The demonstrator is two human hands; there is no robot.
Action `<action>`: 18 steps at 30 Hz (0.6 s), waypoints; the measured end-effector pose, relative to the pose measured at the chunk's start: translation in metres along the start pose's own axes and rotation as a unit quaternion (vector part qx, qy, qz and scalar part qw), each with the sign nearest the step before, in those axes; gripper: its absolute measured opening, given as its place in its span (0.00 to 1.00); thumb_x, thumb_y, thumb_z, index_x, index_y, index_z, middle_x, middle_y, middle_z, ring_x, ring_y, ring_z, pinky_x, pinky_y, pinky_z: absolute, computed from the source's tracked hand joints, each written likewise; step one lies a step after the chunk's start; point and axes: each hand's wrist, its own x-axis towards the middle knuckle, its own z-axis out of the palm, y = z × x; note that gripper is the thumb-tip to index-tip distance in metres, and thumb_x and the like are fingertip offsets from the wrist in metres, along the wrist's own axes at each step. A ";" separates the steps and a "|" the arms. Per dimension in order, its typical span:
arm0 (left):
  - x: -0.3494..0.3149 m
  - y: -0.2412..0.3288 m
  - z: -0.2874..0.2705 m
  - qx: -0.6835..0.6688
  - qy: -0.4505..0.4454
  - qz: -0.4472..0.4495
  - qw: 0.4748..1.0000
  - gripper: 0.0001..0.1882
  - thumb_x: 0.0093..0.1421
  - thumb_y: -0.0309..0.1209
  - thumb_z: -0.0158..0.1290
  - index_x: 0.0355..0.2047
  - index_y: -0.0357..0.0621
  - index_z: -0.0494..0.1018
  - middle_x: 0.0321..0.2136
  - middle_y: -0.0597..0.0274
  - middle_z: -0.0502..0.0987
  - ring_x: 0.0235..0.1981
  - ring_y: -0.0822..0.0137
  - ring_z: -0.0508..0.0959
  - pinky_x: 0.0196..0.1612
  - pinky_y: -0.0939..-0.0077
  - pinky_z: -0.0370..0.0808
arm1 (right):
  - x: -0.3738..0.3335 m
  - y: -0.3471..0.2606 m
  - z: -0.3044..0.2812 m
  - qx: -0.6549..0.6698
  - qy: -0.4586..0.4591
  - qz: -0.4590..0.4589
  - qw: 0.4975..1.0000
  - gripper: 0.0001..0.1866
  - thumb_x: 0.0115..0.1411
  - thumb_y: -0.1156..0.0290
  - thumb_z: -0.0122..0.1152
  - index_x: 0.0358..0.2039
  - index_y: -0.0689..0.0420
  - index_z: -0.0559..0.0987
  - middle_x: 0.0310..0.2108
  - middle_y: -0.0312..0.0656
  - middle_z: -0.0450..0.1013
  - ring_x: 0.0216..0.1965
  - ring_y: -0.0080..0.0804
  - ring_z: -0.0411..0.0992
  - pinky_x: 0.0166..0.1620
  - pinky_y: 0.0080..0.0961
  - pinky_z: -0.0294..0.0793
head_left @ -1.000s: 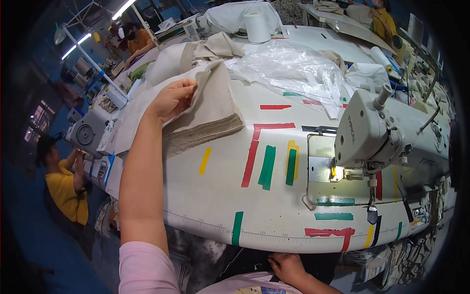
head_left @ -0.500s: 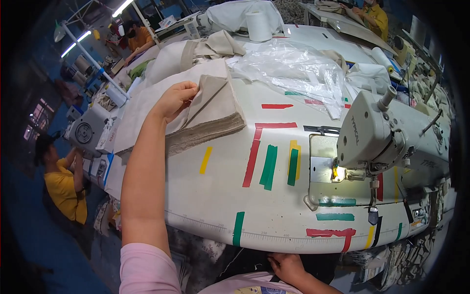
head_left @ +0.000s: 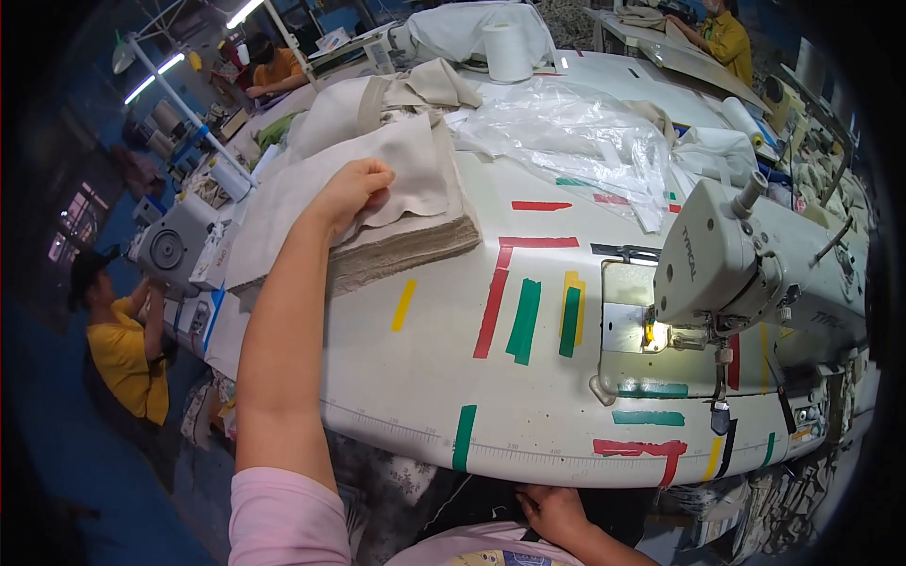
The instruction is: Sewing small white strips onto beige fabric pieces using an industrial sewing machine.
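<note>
A thick stack of beige fabric pieces lies at the left of the sewing table. My left hand reaches over its near edge, closed in a pinch on the top fabric piece, whose near edge is wavy and slightly raised. The fingertips are partly hidden behind the hand. Low in front of my body, just under the table's front edge, rests my right hand. Its fingers are loosely bent, thumb apart, and no object shows in them. At the right stands a sewing machine with its needle area lit.
Clear plastic sheeting and a white thread cone lie beyond the stack. Coloured tape strips mark the white tabletop. Crumpled beige cloth sits behind the stack. Co-workers in yellow and orange work nearby.
The folded-back corner of the top fabric piece has come down and lies flatter on the stack. My left hand has shifted slightly to the right; my right hand stays put.
</note>
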 end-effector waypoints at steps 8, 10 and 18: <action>-0.028 -0.008 0.068 0.281 0.142 0.251 0.915 0.13 0.56 0.30 0.61 0.40 0.39 0.74 0.38 0.59 0.75 0.36 0.66 0.77 0.41 0.74 0.74 | -0.001 0.001 -0.002 -0.001 -0.023 -0.007 1.000 0.10 0.53 0.70 0.67 0.36 0.57 0.84 0.35 0.49 0.78 0.39 0.51 0.76 0.46 0.43 0.76; -0.026 -0.013 0.070 0.310 0.159 0.269 0.898 0.10 0.55 0.30 0.61 0.36 0.38 0.76 0.36 0.58 0.77 0.35 0.64 0.79 0.40 0.71 0.75 | 0.000 0.001 0.000 -0.005 -0.024 -0.010 1.000 0.10 0.53 0.70 0.67 0.36 0.57 0.84 0.35 0.49 0.78 0.39 0.51 0.76 0.46 0.43 0.76; -0.010 -0.021 0.062 0.189 0.197 0.164 0.948 0.06 0.57 0.25 0.56 0.31 0.35 0.80 0.23 0.62 0.80 0.25 0.69 0.78 0.33 0.73 0.76 | -0.002 0.003 0.003 -0.016 -0.009 -0.015 1.000 0.10 0.53 0.69 0.68 0.36 0.57 0.84 0.35 0.49 0.78 0.39 0.51 0.76 0.45 0.44 0.76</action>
